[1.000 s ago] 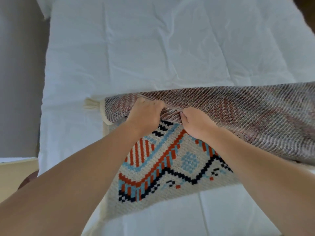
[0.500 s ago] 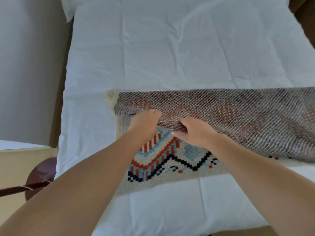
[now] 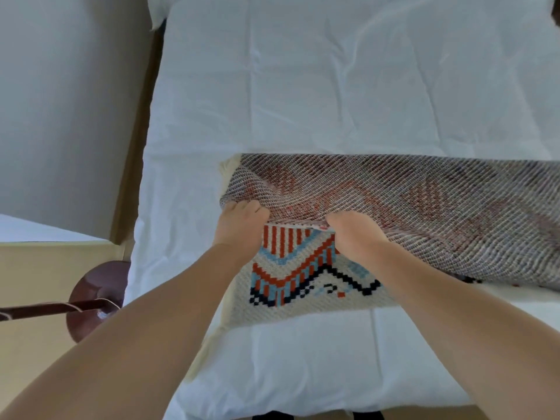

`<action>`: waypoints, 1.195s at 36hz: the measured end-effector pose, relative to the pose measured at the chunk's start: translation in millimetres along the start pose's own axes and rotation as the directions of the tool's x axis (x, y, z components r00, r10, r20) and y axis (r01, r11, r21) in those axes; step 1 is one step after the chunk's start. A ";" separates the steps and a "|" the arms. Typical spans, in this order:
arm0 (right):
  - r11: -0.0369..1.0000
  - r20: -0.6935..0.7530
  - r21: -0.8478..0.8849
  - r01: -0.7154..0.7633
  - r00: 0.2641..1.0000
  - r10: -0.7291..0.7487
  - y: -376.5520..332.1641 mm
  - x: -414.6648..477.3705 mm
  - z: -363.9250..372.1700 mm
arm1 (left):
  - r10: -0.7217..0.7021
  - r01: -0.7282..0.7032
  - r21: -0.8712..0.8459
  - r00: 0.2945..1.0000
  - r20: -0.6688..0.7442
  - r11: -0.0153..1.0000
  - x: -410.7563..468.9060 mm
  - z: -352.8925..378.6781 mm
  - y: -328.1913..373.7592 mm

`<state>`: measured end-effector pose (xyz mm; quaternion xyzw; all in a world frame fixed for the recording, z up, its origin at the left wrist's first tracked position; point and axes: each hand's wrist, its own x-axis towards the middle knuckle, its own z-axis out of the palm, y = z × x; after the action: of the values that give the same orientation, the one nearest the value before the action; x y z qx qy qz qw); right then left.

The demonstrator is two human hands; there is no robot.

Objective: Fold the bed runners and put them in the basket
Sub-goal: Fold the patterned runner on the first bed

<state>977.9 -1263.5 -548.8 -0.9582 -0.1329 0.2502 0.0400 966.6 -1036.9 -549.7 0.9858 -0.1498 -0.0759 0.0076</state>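
Note:
A woven bed runner lies across the white bed, its far half folded toward me so the dull grey-brown underside faces up. Below the folded edge the patterned face shows in red, blue and black on cream. My left hand grips the folded edge near the runner's left end, fingers curled under it. My right hand grips the same edge a short way to the right. The runner runs off the right side of the view. No basket is in view.
A grey wall and a beige strip of floor lie left of the bed. A dark red round stand base with a rod sits on the floor by the bed's left side. The bed's near edge is at the bottom.
The view has shifted left and back, showing more floor and the stand. Both hands have drawn the folded edge nearer to me, covering more of the patterned face.

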 end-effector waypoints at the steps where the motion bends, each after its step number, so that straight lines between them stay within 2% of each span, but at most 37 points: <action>1: 1.000 0.039 -0.013 -0.001 0.999 0.002 -1.1 -2.3 2.6 | -0.002 0.002 -0.001 1.000 -0.008 1.000 -5.9 4.3 -1.7; 6: 0.998 0.102 0.027 0.051 0.993 -0.053 6.0 -23.0 18.4 | -0.009 0.010 0.026 0.999 -0.031 1.000 -27.6 27.2 -15.5; 11: 0.998 0.074 0.046 0.043 0.996 -0.046 11.4 -35.4 32.0 | -0.174 0.165 -0.232 0.985 -0.018 0.959 -33.5 41.7 -16.1; 13: 0.998 0.076 0.051 0.039 0.996 -0.043 9.9 -36.3 36.9 | -0.244 0.232 -0.273 0.970 -0.011 0.934 -42.4 42.1 -14.5; 16: 0.999 0.059 0.031 0.041 0.997 -0.043 8.0 -34.4 46.3 | -0.267 0.262 -0.201 0.964 0.001 0.944 -63.7 41.6 -17.6; 20: 0.994 0.050 -0.104 -0.020 0.998 0.025 13.0 -37.3 55.4 | -0.214 0.213 -0.053 0.977 -0.010 0.976 -92.9 42.4 -21.2; 24: 0.975 0.055 -0.214 -0.062 0.996 0.076 24.1 -48.0 55.4 | -0.192 0.191 -0.122 0.981 0.008 0.974 -119.0 49.3 -16.0; 30: 0.962 0.090 -0.271 -0.035 0.994 0.061 49.9 -61.6 55.8 | -0.293 0.308 -0.155 0.949 0.116 0.939 -143.5 52.7 4.4; 37: 0.934 0.093 -0.349 0.079 0.994 -0.049 56.3 -57.7 74.5 | -0.330 0.335 -0.083 0.941 0.072 0.939 -146.4 71.8 18.5; 43: 0.925 0.121 -0.380 0.023 0.992 0.026 56.3 -39.8 99.6 | -0.310 0.296 0.113 0.942 0.127 0.948 -112.8 94.8 5.7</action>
<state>908.9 -1327.5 -625.0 -0.9305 -0.1804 0.2787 -0.1550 844.0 -1008.2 -626.6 0.9883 0.0002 -0.1399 -0.0602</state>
